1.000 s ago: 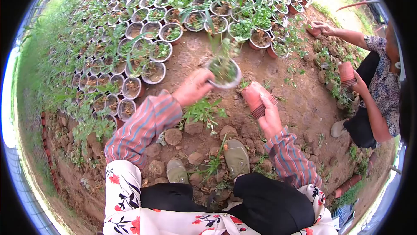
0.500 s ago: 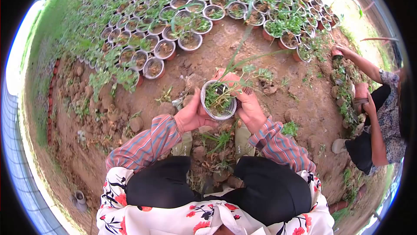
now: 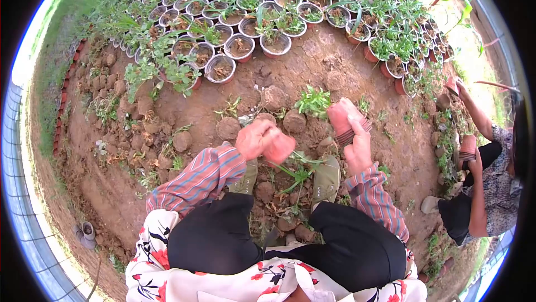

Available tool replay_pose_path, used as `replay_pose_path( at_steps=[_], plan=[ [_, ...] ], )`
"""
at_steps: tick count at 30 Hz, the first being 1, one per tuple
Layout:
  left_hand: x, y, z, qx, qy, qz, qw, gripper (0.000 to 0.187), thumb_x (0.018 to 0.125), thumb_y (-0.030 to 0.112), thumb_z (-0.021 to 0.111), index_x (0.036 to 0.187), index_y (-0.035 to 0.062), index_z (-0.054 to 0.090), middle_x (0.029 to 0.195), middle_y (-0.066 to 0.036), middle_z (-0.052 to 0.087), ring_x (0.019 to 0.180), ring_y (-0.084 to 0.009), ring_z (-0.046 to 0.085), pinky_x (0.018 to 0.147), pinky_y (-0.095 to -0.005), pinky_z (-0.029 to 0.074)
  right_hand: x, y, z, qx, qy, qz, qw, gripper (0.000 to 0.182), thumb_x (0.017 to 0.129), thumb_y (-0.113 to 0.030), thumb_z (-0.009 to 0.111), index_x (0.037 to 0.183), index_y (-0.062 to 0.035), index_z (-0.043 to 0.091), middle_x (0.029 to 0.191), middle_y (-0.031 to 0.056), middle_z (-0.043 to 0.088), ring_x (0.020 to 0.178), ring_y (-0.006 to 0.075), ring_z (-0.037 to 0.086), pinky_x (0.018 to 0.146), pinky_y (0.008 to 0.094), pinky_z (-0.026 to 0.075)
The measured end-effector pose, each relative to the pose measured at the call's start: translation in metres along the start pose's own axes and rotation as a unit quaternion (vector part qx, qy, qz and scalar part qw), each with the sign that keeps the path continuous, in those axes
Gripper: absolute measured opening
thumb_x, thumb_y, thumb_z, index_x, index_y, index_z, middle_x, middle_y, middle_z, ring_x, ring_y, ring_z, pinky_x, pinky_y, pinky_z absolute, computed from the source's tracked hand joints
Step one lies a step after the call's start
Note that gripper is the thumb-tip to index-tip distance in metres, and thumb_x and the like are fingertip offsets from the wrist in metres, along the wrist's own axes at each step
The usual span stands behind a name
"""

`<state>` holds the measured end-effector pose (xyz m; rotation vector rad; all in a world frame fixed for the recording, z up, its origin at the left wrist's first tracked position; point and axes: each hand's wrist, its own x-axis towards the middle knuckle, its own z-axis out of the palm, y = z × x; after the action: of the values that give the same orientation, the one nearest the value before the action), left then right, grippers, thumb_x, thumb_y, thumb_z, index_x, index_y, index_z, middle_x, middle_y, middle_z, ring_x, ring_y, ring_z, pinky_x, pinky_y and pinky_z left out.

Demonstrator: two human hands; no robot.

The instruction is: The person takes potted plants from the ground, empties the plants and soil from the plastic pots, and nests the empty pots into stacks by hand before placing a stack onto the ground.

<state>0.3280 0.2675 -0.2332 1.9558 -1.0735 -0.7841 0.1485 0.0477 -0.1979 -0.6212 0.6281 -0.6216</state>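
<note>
I'm crouched in an outdoor plant nursery, on a working growing plot. What tells me so is the crowd of round plastic nursery pots [image 3: 220, 70], reddish outside and pale inside, packed rim to rim on the ground ahead, many with leafy green seedlings [image 3: 385, 48] coming out of the soil. Under me it's bare brown earth [image 3: 385, 154], strewn with rounded soil clods [image 3: 274, 98] and loose weeds [image 3: 312, 102]. Grass [image 3: 58, 45] grows along the left, a gridded barrier [image 3: 19, 207] curves past the edge, and strong daylight washes out the far ground.
</note>
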Motion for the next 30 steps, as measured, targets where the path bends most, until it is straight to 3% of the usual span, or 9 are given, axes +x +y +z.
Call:
replay_pose_path(
  at_steps=[2,10,14,15,16,17,19,22,30],
  plan=[
    [0.011,0.002,-0.007,-0.026,-0.016,-0.156,0.987,0.029,0.086,0.034,0.061,0.095,0.0067,0.061,0.094,-0.011,0.062,0.085,-0.0237,0.061,0.073,-0.0336,0.048,0.003,0.002,0.001,0.001,-0.003,0.011,1.000,0.045,0.083,0.003,0.052,0.128,0.0076,0.046,0.129,0.0166,0.053,0.118,0.0272,0.053,0.104,0.0387,0.041],
    [0.026,0.014,-0.042,-0.054,0.037,-0.006,0.998,0.040,0.077,0.023,0.073,0.108,0.0057,0.055,0.093,-0.006,0.054,0.086,-0.0142,0.055,0.077,-0.0291,0.047,0.006,-0.004,0.029,-0.037,-0.059,0.047,0.996,0.046,0.084,-0.003,0.055,0.128,0.0069,0.046,0.130,0.0161,0.052,0.120,0.0256,0.051,0.105,0.0382,0.038],
    [0.037,-0.003,-0.084,-0.441,-0.002,-0.135,0.887,0.045,0.082,0.023,0.068,0.119,0.0080,0.049,0.106,-0.003,0.057,0.101,-0.0139,0.055,0.083,-0.0304,0.048,-0.004,-0.018,0.038,-0.070,-0.043,0.026,0.996,0.046,0.084,-0.004,0.055,0.128,0.0059,0.047,0.128,0.0153,0.054,0.119,0.0244,0.053,0.104,0.0374,0.040],
    [0.036,-0.009,-0.093,-0.086,-0.018,-0.106,0.990,0.048,0.081,0.025,0.069,0.121,0.0072,0.048,0.107,-0.004,0.056,0.102,-0.0151,0.055,0.085,-0.0310,0.047,-0.005,-0.019,0.037,-0.074,-0.024,0.041,0.996,0.046,0.084,-0.004,0.057,0.127,0.0054,0.048,0.127,0.0142,0.055,0.117,0.0237,0.054,0.103,0.0363,0.041],
    [0.036,-0.014,-0.099,0.282,-0.029,-0.059,0.957,0.052,0.080,0.026,0.070,0.122,0.0064,0.047,0.108,-0.005,0.056,0.103,-0.0163,0.054,0.086,-0.0316,0.046,-0.006,-0.021,0.038,-0.071,-0.024,0.039,0.996,0.046,0.084,-0.004,0.057,0.127,0.0054,0.048,0.127,0.0142,0.055,0.117,0.0237,0.054,0.103,0.0363,0.041],
    [0.043,-0.018,-0.101,0.285,-0.026,-0.053,0.957,0.052,0.080,0.026,0.070,0.122,0.0064,0.047,0.108,-0.005,0.056,0.103,-0.0163,0.054,0.086,-0.0316,0.046,-0.003,-0.024,0.040,-0.068,-0.050,0.030,0.996,0.046,0.083,-0.005,0.058,0.127,0.0049,0.048,0.127,0.0138,0.055,0.117,0.0235,0.054,0.102,0.0359,0.041],
    [0.046,0.015,-0.101,-0.030,0.105,-0.119,0.987,0.057,0.079,0.027,0.071,0.124,0.0047,0.045,0.111,-0.007,0.055,0.106,-0.0174,0.052,0.090,-0.0320,0.044,-0.008,-0.030,0.041,-0.068,-0.064,0.030,0.995,0.046,0.083,-0.005,0.059,0.127,0.0044,0.048,0.127,0.0133,0.055,0.116,0.0232,0.055,0.102,0.0355,0.042],
    [0.062,0.055,-0.093,-0.147,0.095,0.003,0.985,0.067,0.075,0.030,0.074,0.128,0.0066,0.041,0.110,-0.010,0.053,0.100,-0.0157,0.054,0.086,-0.0312,0.046,-0.004,-0.037,0.062,-0.066,-0.083,0.051,0.993,0.047,0.084,-0.007,0.060,0.127,0.0037,0.048,0.126,0.0127,0.056,0.115,0.0229,0.055,0.101,0.0353,0.042],
    [0.076,0.100,-0.065,-0.194,-0.075,0.080,0.975,0.089,0.066,0.028,0.083,0.136,0.0084,0.032,0.127,-0.012,0.042,0.117,-0.0208,0.045,0.099,-0.0355,0.038,-0.010,-0.017,0.086,0.032,-0.153,0.144,0.977,0.059,0.082,-0.015,0.069,0.132,-0.0024,0.040,0.127,0.0103,0.052,0.117,0.0225,0.052,0.100,0.0396,0.042]
  ],
)
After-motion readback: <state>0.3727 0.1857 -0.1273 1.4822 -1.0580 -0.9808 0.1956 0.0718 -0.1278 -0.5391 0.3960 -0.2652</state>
